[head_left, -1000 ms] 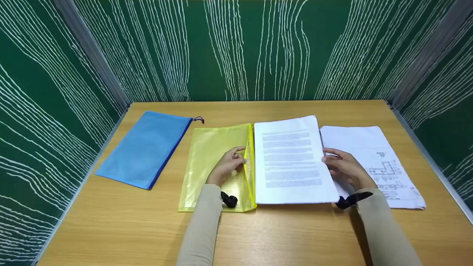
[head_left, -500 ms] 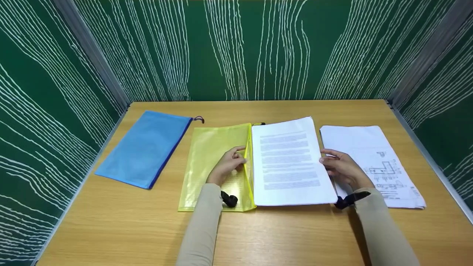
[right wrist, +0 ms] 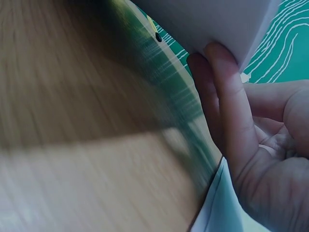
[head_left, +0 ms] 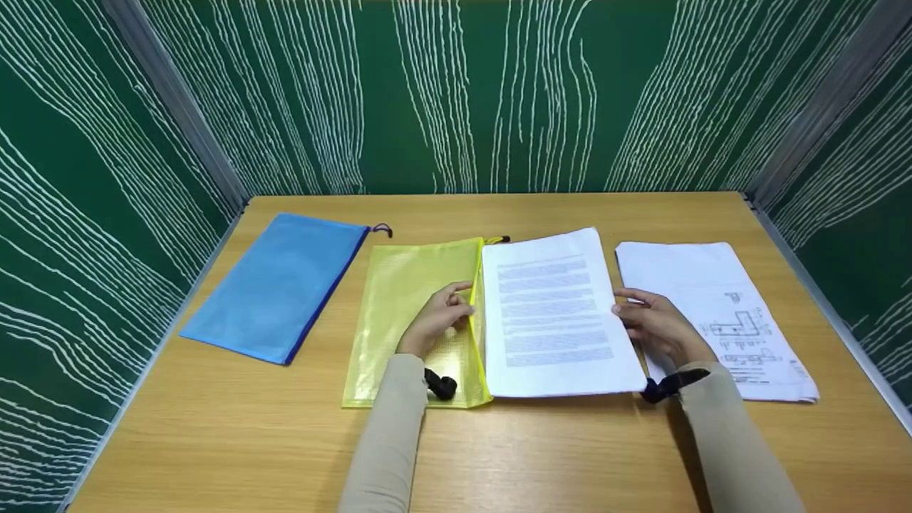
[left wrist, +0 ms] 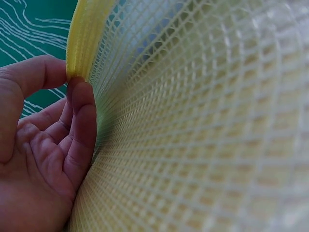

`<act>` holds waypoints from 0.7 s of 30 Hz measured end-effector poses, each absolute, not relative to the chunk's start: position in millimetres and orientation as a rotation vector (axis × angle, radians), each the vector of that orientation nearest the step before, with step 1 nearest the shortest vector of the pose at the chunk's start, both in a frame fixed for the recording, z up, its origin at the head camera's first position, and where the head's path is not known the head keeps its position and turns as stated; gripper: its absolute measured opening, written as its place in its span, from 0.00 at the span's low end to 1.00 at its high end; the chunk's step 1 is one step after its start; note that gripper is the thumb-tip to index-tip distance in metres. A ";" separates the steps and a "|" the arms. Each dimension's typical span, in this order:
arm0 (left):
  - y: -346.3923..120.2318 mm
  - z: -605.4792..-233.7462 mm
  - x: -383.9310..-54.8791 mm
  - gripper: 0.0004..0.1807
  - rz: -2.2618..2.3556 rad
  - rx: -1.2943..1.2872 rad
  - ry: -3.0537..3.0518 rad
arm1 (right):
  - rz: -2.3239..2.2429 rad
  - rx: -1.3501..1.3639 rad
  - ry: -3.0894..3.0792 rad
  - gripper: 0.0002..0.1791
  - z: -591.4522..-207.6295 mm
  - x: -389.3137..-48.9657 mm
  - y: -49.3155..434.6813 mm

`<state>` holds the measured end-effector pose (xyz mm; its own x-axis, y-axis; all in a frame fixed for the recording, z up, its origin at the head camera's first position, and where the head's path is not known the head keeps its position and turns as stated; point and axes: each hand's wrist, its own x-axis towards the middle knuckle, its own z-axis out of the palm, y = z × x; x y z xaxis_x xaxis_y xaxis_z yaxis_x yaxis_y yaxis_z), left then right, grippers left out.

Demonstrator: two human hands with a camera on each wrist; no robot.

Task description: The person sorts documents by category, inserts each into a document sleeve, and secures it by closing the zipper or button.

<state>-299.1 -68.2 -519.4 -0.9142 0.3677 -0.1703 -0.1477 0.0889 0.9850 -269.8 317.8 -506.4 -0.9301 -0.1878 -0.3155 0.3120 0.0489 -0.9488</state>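
A yellow mesh zip pouch (head_left: 413,285) lies in the middle of the table, its zipped mouth spread on the right side. My left hand (head_left: 438,320) pinches the upper edge of that mouth; in the left wrist view, thumb and fingers hold the yellow zipper edge (left wrist: 79,48). My right hand (head_left: 662,324) grips the right edge of a printed paper stack (head_left: 548,313), raised a little at that side. The stack's left edge lies at the pouch mouth. In the right wrist view, fingers (right wrist: 229,96) support the stack's underside (right wrist: 212,24).
A blue zip pouch (head_left: 278,285) lies at the left. Another paper stack (head_left: 712,285) with printed drawings lies at the right, partly behind my right hand. Green panels with white lines (head_left: 541,92) stand around the wooden table (head_left: 527,456).
My right hand has moved slightly left with the paper stack, whose left edge now meets the pouch mouth. The pouch's zipper pull has come into view behind it. My left hand stays in place.
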 end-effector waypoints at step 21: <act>-67.1 -519.9 -300.2 0.32 1.903 0.205 1.970 | -1.844 0.101 2.078 0.38 -498.4 -277.9 312.7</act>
<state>-300.2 -67.1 -519.9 -0.9122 0.3698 -0.1765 -0.1636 0.0660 0.9843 -277.9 312.7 -498.4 -0.9328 -0.1821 -0.3111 0.2871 0.1464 -0.9466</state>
